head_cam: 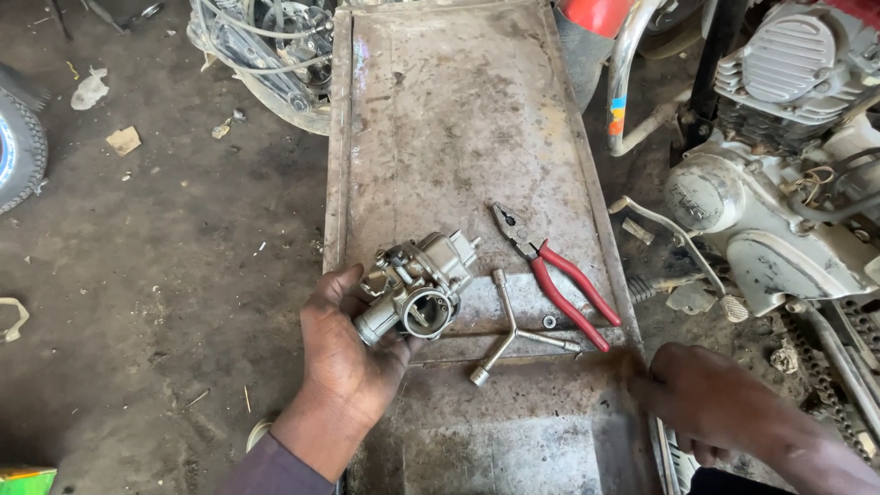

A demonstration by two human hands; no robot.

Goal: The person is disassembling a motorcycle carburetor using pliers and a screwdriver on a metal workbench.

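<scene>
Head view, looking down. Nearest: right hand (710, 399) lying at the lower right corner of the rusty, stained sheet-metal surface (458, 119), fingers curled over its edge, grasping nothing that could be made out. Left hand (344, 344) wrapped from below around the grey cast-metal carburettor (417, 284), thumb up its left side, round throat facing the camera, body resting at the surface's left edge. Judged solid and fairly heavy for its bulk, rigid, probably oily and so slippery; small brass fittings and levers on top looked fragile, so best gripped around the main body, not by those parts. Just right of it, apart: a silver three-armed Y-shaped socket wrench (513, 332), a small metal nut (549, 322) beside one arm, then red-handled combination pliers (555, 275) lying diagonally, nose pointing up-left. Farther out, bare dirty sheet metal. Beyond the right edge, a grey motorcycle engine with finned cylinder (779, 137) and a kick lever. At the far top, part of another machine with cables (275, 46); scraps scattered on the dark concrete floor (156, 238) at left.
</scene>
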